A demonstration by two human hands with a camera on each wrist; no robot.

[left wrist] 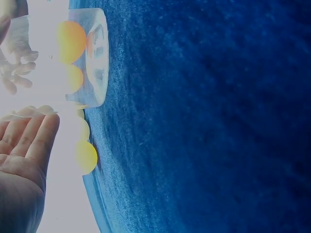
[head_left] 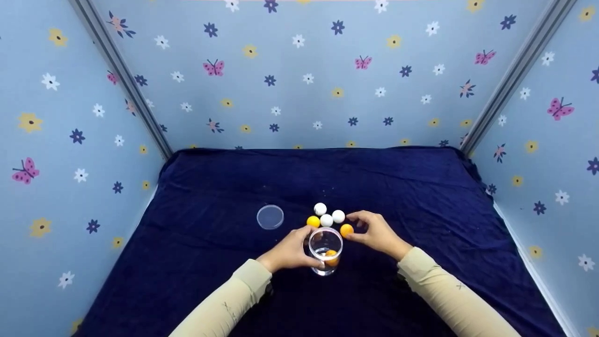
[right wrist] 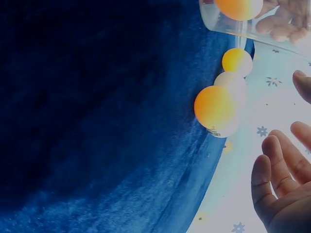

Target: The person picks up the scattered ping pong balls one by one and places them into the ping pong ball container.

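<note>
My left hand (head_left: 291,250) grips a clear plastic jar (head_left: 321,270) from its left side, fingers behind it and thumb in front. One orange ball (head_left: 331,257) lies inside the jar, low on the right. Just right of the jar, an orange ball (head_left: 346,230) rests on the cloth. My right hand (head_left: 378,234) is beside this ball, thumb and fingers spread apart around its right side. From the right wrist view, the right fingers (right wrist: 279,167) look loosely bent, with nothing held between them. Behind the jar sit several white balls (head_left: 326,220) and one yellow ball (head_left: 313,221).
A clear round lid (head_left: 270,217) lies flat on the cloth, left of the balls. Dark blue cloth (head_left: 210,187) covers the table. Flower-patterned walls (head_left: 299,84) stand at the back and both sides, with metal posts (head_left: 514,70) at the corners.
</note>
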